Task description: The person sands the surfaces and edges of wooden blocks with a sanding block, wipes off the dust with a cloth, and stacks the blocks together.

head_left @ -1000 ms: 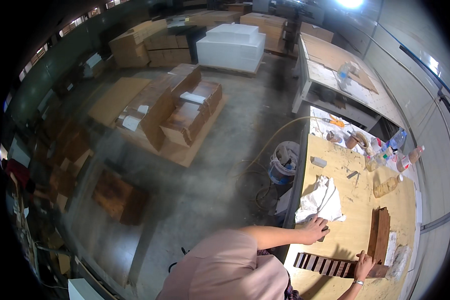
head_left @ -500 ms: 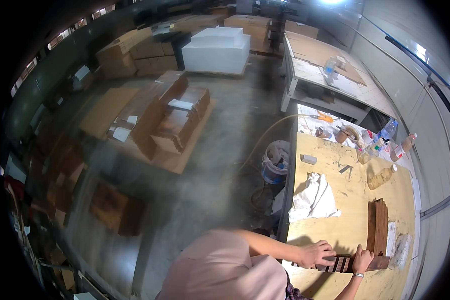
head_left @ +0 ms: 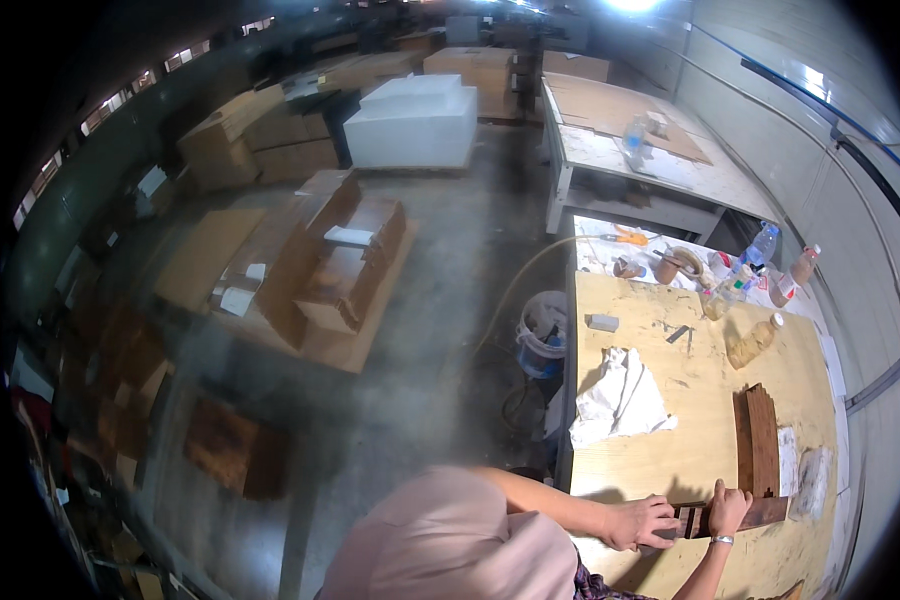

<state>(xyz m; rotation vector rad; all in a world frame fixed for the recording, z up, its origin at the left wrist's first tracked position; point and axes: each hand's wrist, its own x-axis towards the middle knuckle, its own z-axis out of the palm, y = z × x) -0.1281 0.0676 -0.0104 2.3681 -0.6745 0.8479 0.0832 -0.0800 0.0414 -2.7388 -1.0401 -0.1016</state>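
Note:
A dark brown wooden strip (head_left: pixel 767 514) with pale crosswise bands lies across the near part of the workbench. My right hand (head_left: pixel 729 508) is closed around its middle, thumb pointing up, with a metal band at the wrist. My left hand (head_left: pixel 642 522) is bent over the strip's left end, fingers curled down. Under those fingers a dark grey edge shows, but what it belongs to is hidden. Just beyond my right hand stands a stack of dark brown slats (head_left: pixel 760 440), its near end close to the strip.
A crumpled white cloth (head_left: pixel 625 398) and a small grey block (head_left: pixel 602 322) lie on the workbench (head_left: pixel 705 440). Several bottles, one holding yellowish liquid (head_left: pixel 756 342), stand toward the back right. A bucket (head_left: pixel 542 345) is beside the bench's left edge. A wall (head_left: pixel 870 270) runs along the right.
My left hand has slid along the strip toward my right hand, covering more of the pale bands. The right hand keeps its hold. The whole view has shifted slightly.

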